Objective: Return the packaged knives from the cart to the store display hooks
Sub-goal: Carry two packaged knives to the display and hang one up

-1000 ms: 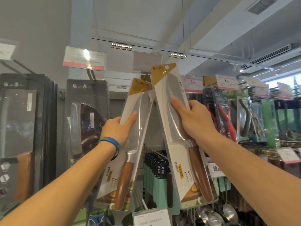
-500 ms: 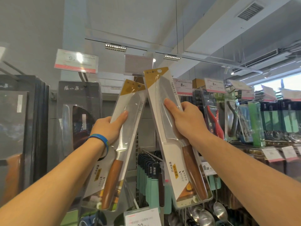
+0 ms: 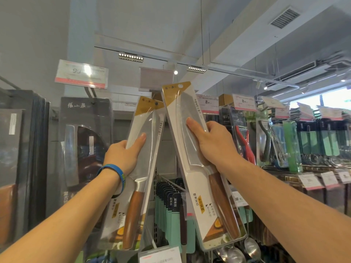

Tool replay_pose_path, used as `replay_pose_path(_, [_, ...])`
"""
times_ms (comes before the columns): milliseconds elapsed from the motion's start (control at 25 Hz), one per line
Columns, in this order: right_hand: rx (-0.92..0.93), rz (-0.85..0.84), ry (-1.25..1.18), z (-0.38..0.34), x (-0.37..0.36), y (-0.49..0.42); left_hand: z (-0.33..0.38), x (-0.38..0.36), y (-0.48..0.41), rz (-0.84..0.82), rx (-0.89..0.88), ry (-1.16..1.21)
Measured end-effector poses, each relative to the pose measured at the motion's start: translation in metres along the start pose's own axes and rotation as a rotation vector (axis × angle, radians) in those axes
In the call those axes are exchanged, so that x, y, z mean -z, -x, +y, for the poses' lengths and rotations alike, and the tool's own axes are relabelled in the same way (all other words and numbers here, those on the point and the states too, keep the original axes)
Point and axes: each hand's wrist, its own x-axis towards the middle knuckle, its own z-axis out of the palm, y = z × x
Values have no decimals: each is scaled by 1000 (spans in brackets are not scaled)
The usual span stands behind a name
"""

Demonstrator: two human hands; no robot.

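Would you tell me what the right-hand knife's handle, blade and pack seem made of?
The handle looks like varnished reddish-brown wood, with a sheen. The blade seems dull grey steel. The pack looks like white-and-gold printed card under a clear, glare-catching plastic blister.

I count two packaged knives: left knife (image 3: 150, 133), right knife (image 3: 183, 105). Two hands: left hand (image 3: 122, 155), right hand (image 3: 213, 144). One wristband (image 3: 114, 168).
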Motion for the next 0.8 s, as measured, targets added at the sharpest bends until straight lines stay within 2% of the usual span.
replay_pose_path(440, [8,-26,33,-11,3,4,-28,-27,-31,-162,257,30])
replay_pose_path(600, [14,-25,58,-13,6,8,-28,-31,-33,-280,303,27])
replay_pose_path(680, [11,-19,66,-14,7,9,-22,-36,-32,-238,279,-72])
replay_pose_path(800, [3,-21,72,-16,7,8,4,-37,-29,-7,26,-171])
